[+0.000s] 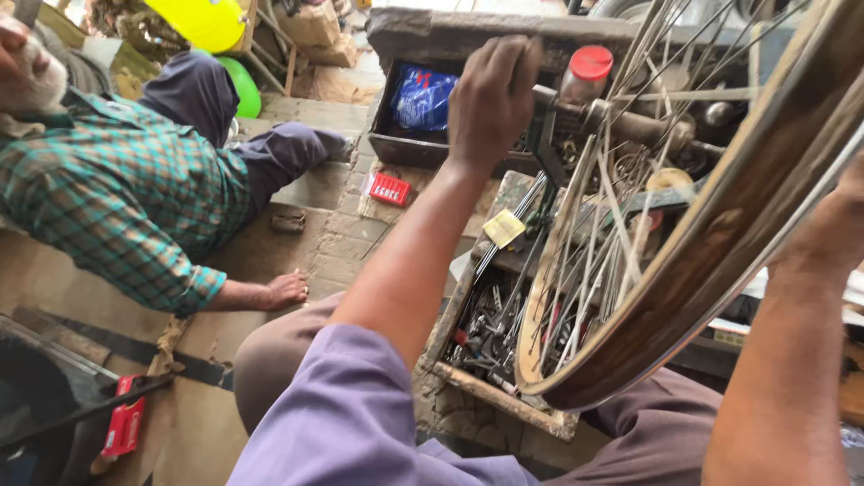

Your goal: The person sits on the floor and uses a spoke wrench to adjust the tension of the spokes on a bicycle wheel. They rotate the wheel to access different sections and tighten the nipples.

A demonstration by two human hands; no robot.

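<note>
A spoked bicycle wheel (720,234) with a brown rim fills the right half of the head view, tilted over a wooden toolbox. My left hand (490,99) reaches forward and grips the wheel's axle end at the hub (621,121). My right hand (841,216) is at the right edge, pressed against the rim's outer side; its fingers are hidden behind the rim. My lilac sleeve (351,414) and brown trousers show at the bottom.
A wooden toolbox (486,387) of metal tools lies under the wheel. Behind it a dark tray (387,144) holds a blue packet (423,94); a red-capped bottle (587,72) stands by the hub. At left another person in a checked shirt (117,198) leans a hand on the floor.
</note>
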